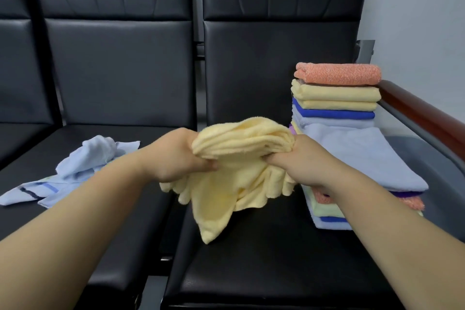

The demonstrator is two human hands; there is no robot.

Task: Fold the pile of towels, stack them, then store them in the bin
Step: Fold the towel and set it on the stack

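A pale yellow towel (226, 178) hangs bunched above the middle seat. My left hand (176, 156) grips its left side and my right hand (299, 158) grips its right side, both with fingers curled into the cloth. A loose light blue towel with dark stripes (75, 171) lies crumpled on the left seat. At the right, a tall stack of folded towels (337, 98) has an orange one on top, with yellow, blue and lilac ones below. In front of it lies a lower stack of folded towels topped by a lilac one (364, 158). No bin is in view.
Black padded bench seats (251, 272) with tall backrests (120, 65) fill the view. A reddish-brown wooden armrest (422, 113) runs along the right, beside the stacks. A grey wall (427, 7) stands behind at the right.
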